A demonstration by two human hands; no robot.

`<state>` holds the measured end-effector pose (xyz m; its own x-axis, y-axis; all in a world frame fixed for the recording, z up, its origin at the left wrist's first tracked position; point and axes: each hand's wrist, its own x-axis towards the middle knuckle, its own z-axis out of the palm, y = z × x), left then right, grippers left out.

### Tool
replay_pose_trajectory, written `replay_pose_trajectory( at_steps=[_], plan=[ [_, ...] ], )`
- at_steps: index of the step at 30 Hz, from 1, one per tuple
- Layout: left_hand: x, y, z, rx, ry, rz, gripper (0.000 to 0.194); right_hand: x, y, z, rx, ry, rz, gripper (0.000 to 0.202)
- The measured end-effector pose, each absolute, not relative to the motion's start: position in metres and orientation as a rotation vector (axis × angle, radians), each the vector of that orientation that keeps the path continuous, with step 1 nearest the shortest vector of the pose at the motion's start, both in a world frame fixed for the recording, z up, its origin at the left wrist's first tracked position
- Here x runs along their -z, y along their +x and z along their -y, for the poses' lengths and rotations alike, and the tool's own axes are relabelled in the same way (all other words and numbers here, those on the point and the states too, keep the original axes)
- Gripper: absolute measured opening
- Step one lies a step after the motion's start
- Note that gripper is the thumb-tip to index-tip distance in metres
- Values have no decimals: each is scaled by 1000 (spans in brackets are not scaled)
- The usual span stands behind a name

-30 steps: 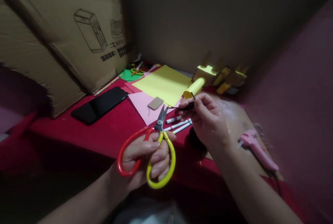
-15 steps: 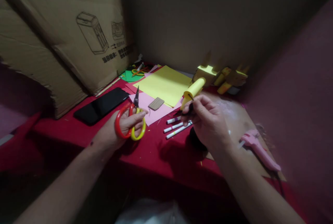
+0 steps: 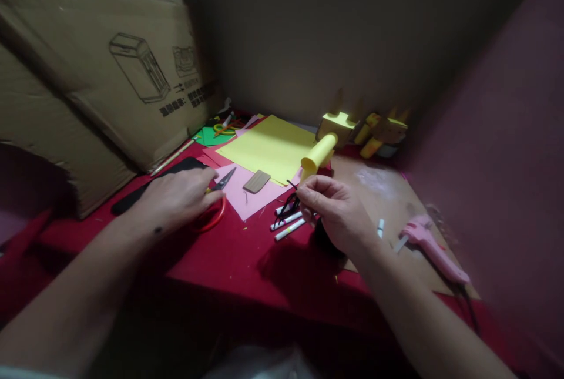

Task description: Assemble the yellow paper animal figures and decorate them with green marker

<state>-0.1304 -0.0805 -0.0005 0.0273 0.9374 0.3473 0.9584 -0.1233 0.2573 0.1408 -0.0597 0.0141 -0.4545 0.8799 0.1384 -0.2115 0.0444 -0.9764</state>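
My left hand [image 3: 183, 194] is over scissors [image 3: 215, 210] with a red handle, low above the red cloth beside a black phone [image 3: 132, 194]. Its fingers wrap round the handles, and the blades point away to the right over pink paper [image 3: 240, 203]. Pinched in my right hand [image 3: 328, 200] are thin black strands [image 3: 288, 205], which hang above white markers [image 3: 288, 229]. Just beyond that hand lies a rolled yellow paper tube [image 3: 319, 153], in front of a yellow-topped box figure [image 3: 337, 126].
A large cardboard box [image 3: 145, 9] stands at the left. Yellow sheets [image 3: 268, 147] and a cardboard scrap [image 3: 257, 181] lie mid-table. A pink glue gun [image 3: 434, 250] rests on a brown board [image 3: 396, 197] at the right. Another yellow figure [image 3: 390, 132] is behind it.
My left hand has turned palm down and lowered the scissors to the cloth near the phone. The black strands in my right hand now spread out to its left. The view has shifted slightly.
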Motion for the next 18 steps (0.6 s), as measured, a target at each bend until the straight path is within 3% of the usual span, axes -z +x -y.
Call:
replay_pose_trajectory(
  at_steps=[6, 8, 10, 14, 18],
  plan=[
    [-34, -56, 104, 1439, -2445, 1520, 29, -13, 139, 63, -1521, -724, 1421, 25],
    [-34, -37, 108, 1341, -2550, 1419, 47, -14, 138, 64, -1503, -727, 1416, 26],
    [-29, -25, 108, 1259, -2528, 1373, 51, -14, 137, 66, -1496, -738, 1409, 25],
    [-19, -18, 103, 1191, -2548, 1281, 26, -17, 136, 68, -1472, -733, 1383, 25],
    [-18, -20, 100, 1152, -2456, 1208, 24, -17, 137, 69, -1417, -764, 1400, 27]
  ],
)
